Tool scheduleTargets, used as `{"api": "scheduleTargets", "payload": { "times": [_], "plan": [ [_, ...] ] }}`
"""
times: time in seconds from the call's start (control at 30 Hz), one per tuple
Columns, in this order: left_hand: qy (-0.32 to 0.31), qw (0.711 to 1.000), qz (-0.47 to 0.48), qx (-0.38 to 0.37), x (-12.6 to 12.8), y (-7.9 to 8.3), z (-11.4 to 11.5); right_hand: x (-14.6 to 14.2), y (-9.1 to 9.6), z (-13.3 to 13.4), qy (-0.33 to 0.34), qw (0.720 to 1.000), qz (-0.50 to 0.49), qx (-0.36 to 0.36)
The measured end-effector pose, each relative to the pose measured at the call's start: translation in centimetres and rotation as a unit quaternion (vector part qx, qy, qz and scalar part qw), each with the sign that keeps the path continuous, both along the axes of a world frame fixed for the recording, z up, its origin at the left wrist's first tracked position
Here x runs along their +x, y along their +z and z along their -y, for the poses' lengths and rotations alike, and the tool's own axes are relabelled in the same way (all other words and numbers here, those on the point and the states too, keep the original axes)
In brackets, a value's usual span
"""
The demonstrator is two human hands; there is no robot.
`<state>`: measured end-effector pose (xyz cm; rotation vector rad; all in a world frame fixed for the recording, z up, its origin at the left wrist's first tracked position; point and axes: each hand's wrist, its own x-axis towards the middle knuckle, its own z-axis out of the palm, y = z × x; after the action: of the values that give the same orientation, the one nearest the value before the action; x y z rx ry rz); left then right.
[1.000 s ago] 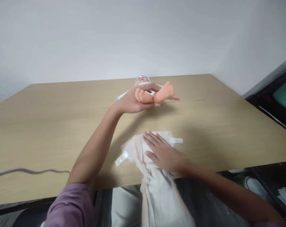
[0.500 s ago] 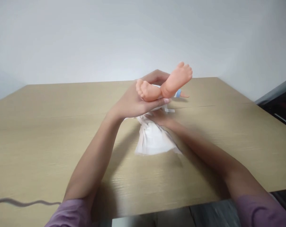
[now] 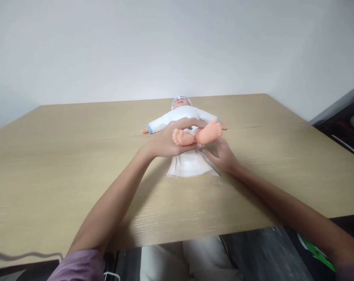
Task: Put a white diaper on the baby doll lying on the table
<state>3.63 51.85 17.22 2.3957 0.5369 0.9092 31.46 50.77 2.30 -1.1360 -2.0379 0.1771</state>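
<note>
A baby doll (image 3: 181, 113) in a white top with blue cuffs lies on its back on the table, head at the far side. My left hand (image 3: 165, 140) is closed round the doll's legs, lifting them so that the bare feet (image 3: 209, 132) point toward me. Beneath the raised legs, a white diaper (image 3: 190, 166) lies spread toward me. Just right of it is my right hand (image 3: 225, 156), thumb apart from the fingers, with the thumb close to the diaper's edge. The fingertips are partly hidden behind the doll's foot.
The wooden table (image 3: 77, 175) has a thin seam across it and meets a pale wall (image 3: 136, 47) at the back. A grey cord (image 3: 24, 255) lies at the front left. Dark furniture (image 3: 341, 128) stands beyond the right edge.
My right hand has come out from under the doll to its right side. My left hand has lowered the legs somewhat, and the doll's head and top now show.
</note>
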Motion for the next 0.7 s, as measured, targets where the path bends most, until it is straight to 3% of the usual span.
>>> {"api": "scheduleTargets", "payload": {
  "times": [0.07, 0.2, 0.33, 0.5, 0.6, 0.7],
  "plan": [
    [-0.023, 1.000, 0.001, -0.004, 0.2, -1.3, 0.5, -0.4, 0.6, 1.4, 0.005, 0.998, -0.039, 0.048],
    [-0.062, 0.997, 0.024, 0.029, -0.2, -4.0, 1.5, -1.9, 2.4, 2.6, 0.104, 0.990, -0.029, 0.095],
    [0.013, 0.998, -0.014, 0.064, -3.1, -6.7, 2.7, -0.5, 3.1, 2.5, 0.169, 0.980, 0.060, 0.088],
    [0.077, 0.992, -0.098, 0.018, -8.7, -10.0, 3.1, 3.1, 2.0, 1.2, 0.198, 0.968, 0.143, 0.050],
    [0.075, 0.988, -0.134, 0.000, -10.3, -10.6, 2.9, 3.7, 1.5, 0.5, 0.201, 0.967, 0.151, 0.050],
    [0.052, 0.984, -0.170, 0.010, -10.4, -10.4, 3.0, 3.5, 1.6, 0.3, 0.202, 0.965, 0.161, 0.051]
  ]
}}
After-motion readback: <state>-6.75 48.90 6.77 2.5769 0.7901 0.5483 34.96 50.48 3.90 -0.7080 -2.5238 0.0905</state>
